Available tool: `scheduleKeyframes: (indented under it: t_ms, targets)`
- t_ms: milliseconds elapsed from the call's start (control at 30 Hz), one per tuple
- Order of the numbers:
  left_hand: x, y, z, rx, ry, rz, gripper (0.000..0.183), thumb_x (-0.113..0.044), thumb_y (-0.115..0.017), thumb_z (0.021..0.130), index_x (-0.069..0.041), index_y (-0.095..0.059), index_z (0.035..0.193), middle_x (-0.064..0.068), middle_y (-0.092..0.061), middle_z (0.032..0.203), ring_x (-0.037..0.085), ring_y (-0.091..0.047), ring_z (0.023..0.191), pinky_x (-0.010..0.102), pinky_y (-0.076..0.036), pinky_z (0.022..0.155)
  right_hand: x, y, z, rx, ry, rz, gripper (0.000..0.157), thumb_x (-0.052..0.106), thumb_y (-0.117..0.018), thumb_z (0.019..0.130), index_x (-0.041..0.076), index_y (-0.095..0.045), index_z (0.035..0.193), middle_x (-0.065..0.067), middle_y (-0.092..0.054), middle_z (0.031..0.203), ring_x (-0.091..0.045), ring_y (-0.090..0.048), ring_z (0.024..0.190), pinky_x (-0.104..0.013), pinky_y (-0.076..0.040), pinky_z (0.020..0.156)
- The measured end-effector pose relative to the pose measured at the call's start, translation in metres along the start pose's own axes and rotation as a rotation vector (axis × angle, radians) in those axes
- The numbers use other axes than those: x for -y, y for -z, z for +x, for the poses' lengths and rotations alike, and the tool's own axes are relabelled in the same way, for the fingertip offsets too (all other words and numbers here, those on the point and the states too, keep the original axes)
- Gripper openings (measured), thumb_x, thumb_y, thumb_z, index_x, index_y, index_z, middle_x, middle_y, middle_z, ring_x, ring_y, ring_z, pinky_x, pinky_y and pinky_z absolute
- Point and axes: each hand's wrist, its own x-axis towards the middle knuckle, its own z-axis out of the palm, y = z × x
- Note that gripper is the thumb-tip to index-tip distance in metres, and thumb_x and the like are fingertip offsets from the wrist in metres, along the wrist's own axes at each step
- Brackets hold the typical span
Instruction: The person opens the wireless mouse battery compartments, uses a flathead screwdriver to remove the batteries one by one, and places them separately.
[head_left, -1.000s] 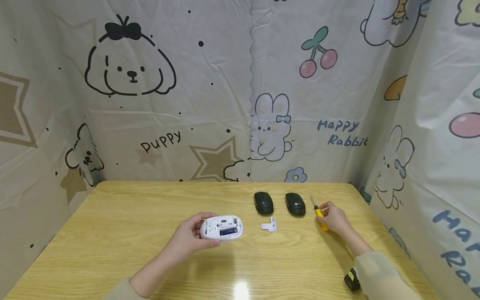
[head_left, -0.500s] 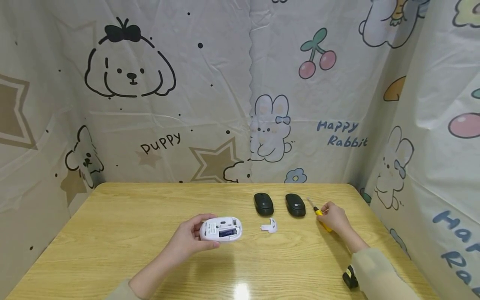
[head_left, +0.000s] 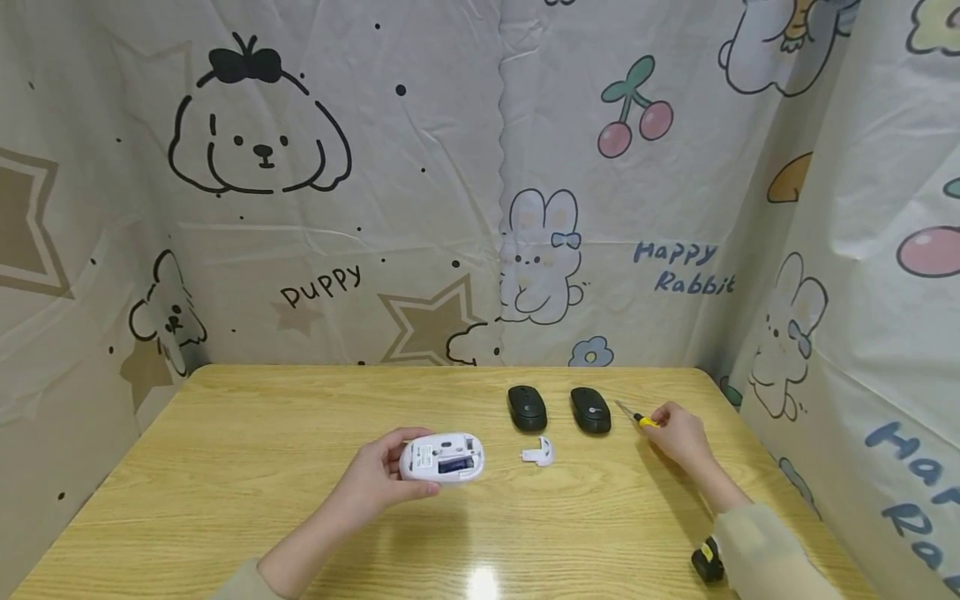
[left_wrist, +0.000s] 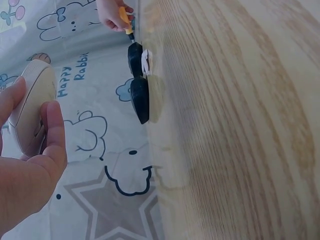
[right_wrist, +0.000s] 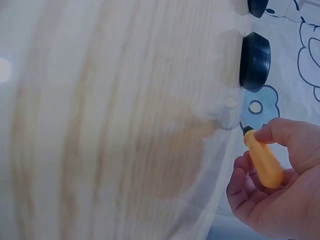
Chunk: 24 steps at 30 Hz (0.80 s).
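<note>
My left hand [head_left: 378, 471] holds a white computer mouse [head_left: 427, 454] above the table, underside up, its battery bay uncovered with a dark battery [head_left: 455, 465] inside. The thumb and fingers grip the mouse's left end. Over at the right, my right hand [head_left: 678, 435] grips a screwdriver [right_wrist: 265, 160] by its yellow handle; the metal shaft [head_left: 626, 409] points up and left toward the back of the table. Between the hands lies a white battery cover [head_left: 538, 452] on the wood.
Two black mice, one left [head_left: 527, 408] and one right [head_left: 591, 410], sit behind the cover on the wooden table [head_left: 300, 417]. A black and yellow object [head_left: 707, 560] lies by the right sleeve, partly hidden. A printed curtain [head_left: 420, 208] encloses the back and sides.
My right hand has moved slightly right with the screwdriver, whose shaft has swung further to the left. The left hand and the white mouse have stayed nearly still.
</note>
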Motion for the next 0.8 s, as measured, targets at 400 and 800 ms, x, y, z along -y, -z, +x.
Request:
scheduleKeyframes:
  t_ms: [400, 800]
  targets:
    - [-0.001, 0.001, -0.001, -0.015, 0.01, 0.011, 0.069, -0.01, -0.084, 0.067, -0.007, -0.054, 0.129, 0.015, -0.062, 0.111, 0.018, -0.061, 0.087, 0.023, -0.054, 0.071, 0.008, 0.019, -0.007, -0.049, 0.015, 0.054, 0.021, 0.014, -0.064, 0.082, -0.002, -0.055, 0.092, -0.02, -0.06, 0.09, -0.028, -0.054, 0.079, -0.032, -0.045, 0.065]
    - [-0.002, 0.003, -0.001, -0.02, 0.004, 0.001, 0.069, -0.009, -0.084, 0.067, -0.007, -0.053, 0.129, 0.015, -0.063, 0.11, 0.018, -0.061, 0.087, 0.023, -0.055, 0.071, 0.028, 0.04, -0.011, -0.123, 0.1, 0.071, 0.018, 0.011, -0.063, 0.082, -0.003, -0.059, 0.094, -0.024, -0.062, 0.093, -0.028, -0.059, 0.075, -0.031, -0.05, 0.06]
